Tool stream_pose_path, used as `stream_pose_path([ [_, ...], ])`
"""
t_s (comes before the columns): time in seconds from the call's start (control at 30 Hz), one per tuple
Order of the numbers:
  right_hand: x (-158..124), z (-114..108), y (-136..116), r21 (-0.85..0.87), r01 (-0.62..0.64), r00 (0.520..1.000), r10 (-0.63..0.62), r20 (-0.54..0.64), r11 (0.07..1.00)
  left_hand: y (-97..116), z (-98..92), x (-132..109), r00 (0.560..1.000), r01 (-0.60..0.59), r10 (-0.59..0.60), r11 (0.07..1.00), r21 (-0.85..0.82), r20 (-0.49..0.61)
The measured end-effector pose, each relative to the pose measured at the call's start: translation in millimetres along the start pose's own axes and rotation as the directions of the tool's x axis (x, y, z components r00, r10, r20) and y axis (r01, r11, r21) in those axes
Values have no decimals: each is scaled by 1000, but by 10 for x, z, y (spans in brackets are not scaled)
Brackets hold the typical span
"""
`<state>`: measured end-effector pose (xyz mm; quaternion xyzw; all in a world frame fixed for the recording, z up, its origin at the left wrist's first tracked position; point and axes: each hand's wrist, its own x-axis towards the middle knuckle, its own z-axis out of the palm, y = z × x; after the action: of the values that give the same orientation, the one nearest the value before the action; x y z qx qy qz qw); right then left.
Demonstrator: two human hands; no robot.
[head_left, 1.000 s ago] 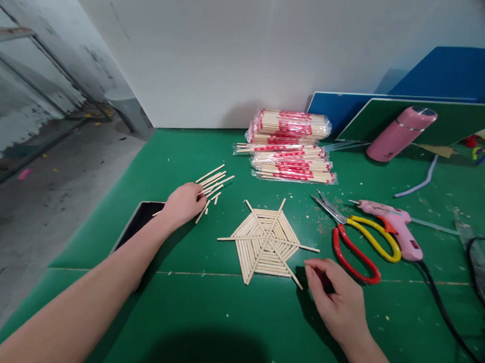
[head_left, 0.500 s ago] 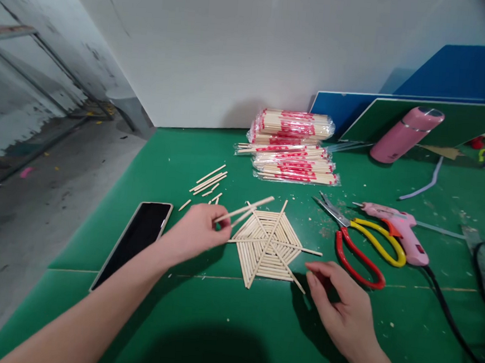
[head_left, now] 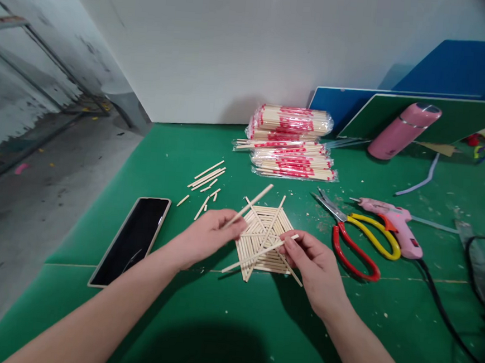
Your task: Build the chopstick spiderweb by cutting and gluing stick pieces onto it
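Observation:
Below both hands lies a hexagonal web of wooden sticks [head_left: 266, 222] on the green table, with a few sticks crossing at its middle and poking past the rim. Over its left side, my left hand [head_left: 211, 235] is closed on a wooden stick [head_left: 254, 200] that slants up to the right. My right hand [head_left: 309, 259], at the web's right edge, pinches another wooden stick [head_left: 240, 264] near one end between thumb and fingers. That stick slopes down to the left across the lower part of the web.
Loose stick pieces [head_left: 207, 177] and a phone [head_left: 131, 242] lie to the left. Packs of wrapped chopsticks [head_left: 293, 152] are piled at the back. On the right are scissors [head_left: 359, 241], a pink glue gun [head_left: 394, 224] with its cable, and a pink bottle [head_left: 405, 131].
My right hand has moved up and left over the web and now holds a stick. Earlier two sticks were in my left hand; now one shows there. The view has shifted slightly.

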<state>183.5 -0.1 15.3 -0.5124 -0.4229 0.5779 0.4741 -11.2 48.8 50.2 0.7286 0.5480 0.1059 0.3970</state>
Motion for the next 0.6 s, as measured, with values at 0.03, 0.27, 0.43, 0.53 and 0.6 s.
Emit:
stream_pose_path([
  [0.03, 3, -17, 2, 6, -2, 1000, 2, -12, 1000, -65, -41, 36, 997, 14, -10, 998, 61, -72],
  [0.27, -31, -107, 24, 50, -33, 998, 35, -49, 998, -450, -39, 246, 915, 190, 15, 866, 463, -402],
  [0.43, -93, -198, 77, 59, -57, 997, 60, -54, 997, -567, 40, 261, 894, 214, 96, 766, 607, -437],
  [0.53, -122, -237, 87, 60, -56, 997, 59, -55, 997, -560, 0, 227, 886, 188, 155, 741, 644, -437],
  [0.6, -140, -252, 87, 55, -58, 997, 61, -53, 997, -481, -10, 161, 869, 170, 199, 740, 650, -453],
])
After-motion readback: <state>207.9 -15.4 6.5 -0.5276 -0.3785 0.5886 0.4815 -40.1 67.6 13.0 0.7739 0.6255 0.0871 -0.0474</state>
